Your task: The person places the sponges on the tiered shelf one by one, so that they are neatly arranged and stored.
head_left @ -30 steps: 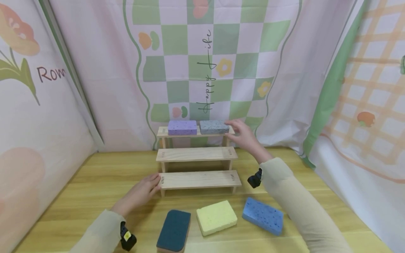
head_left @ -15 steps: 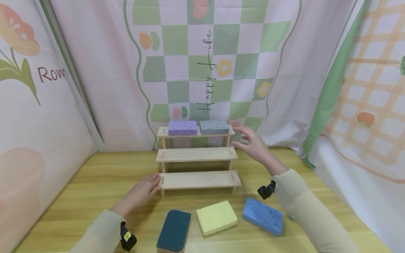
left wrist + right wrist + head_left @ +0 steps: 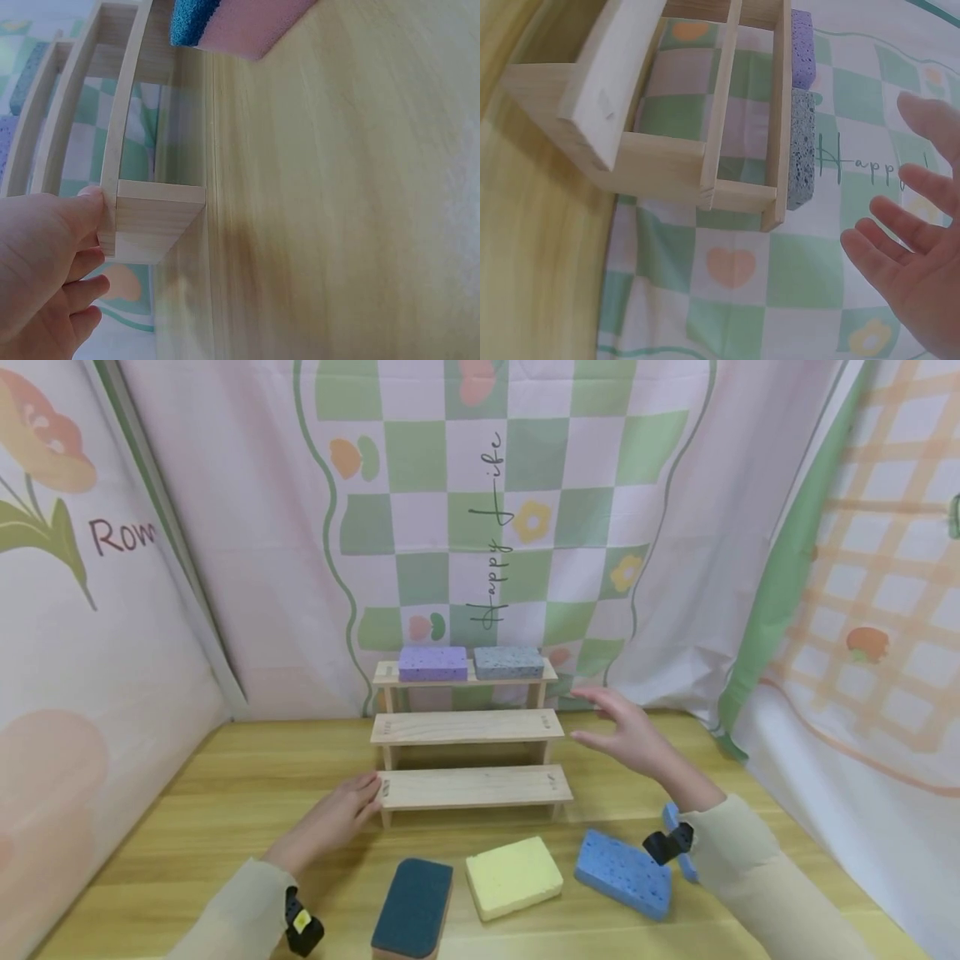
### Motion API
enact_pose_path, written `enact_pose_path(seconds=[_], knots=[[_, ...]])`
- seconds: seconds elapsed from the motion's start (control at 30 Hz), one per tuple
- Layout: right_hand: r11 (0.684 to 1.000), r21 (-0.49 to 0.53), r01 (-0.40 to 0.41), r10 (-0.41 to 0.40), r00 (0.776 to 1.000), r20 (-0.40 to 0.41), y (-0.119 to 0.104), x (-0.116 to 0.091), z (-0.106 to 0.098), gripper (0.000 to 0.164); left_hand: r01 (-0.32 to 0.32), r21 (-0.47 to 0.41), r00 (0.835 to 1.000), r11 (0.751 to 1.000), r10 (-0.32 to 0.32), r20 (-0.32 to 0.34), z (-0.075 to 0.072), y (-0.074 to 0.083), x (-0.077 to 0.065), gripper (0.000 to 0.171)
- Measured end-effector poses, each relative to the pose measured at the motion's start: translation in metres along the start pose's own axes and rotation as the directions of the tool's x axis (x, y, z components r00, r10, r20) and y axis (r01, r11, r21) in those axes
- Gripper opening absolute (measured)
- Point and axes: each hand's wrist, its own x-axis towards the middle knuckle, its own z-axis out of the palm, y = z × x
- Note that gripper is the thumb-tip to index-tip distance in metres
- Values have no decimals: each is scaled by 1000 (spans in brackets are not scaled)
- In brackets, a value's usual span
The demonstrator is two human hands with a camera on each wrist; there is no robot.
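Note:
A three-tier wooden shelf [image 3: 472, 787] stands on the table. At the left end of its lowest tier, my left hand [image 3: 335, 814] grips the board between thumb and fingers, as the left wrist view also shows. Side by side on the top tier lie a purple sponge [image 3: 432, 664] and a grey-blue sponge [image 3: 509, 663]. My right hand [image 3: 626, 731] hovers to the right of the shelf, fingers spread apart from the thumb, holding nothing. In the right wrist view its fingers [image 3: 904, 225] are apart from the grey-blue sponge [image 3: 802, 150].
In front of the shelf lie a dark green scouring sponge [image 3: 412, 906] with a pink underside, a yellow sponge [image 3: 513, 877] and a blue sponge [image 3: 622, 872]. Another blue piece [image 3: 686, 864] is partly hidden behind the right wrist. A printed curtain [image 3: 420, 518] hangs behind.
My right hand has left the grey-blue sponge and drawn back to the right and toward me. The sponge stays on the top tier. My left hand has not moved.

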Motion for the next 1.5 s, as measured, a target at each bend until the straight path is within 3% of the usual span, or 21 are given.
enact_pose_path(seconds=[0.47,0.87,1.03,1.2,1.5], knots=[[999,-8,-52,53,995,90,8,-39,-5,59,0,10,1000,1000,0,8,-1,1,0,46],[998,8,57,-58,984,167,15,-68,0,58,-3,6,1000,1000,3,7,-1,0,-1,46],[998,41,54,-62,965,254,23,-76,6,61,2,3,1000,1000,-2,13,0,-2,-1,47],[997,83,-2,-26,939,342,28,-86,12,63,-4,6,1000,1000,4,11,2,-2,0,47],[977,181,-114,7,863,505,34,-100,16,66,1,-1,1000,1000,-1,14,1,-1,0,47]])
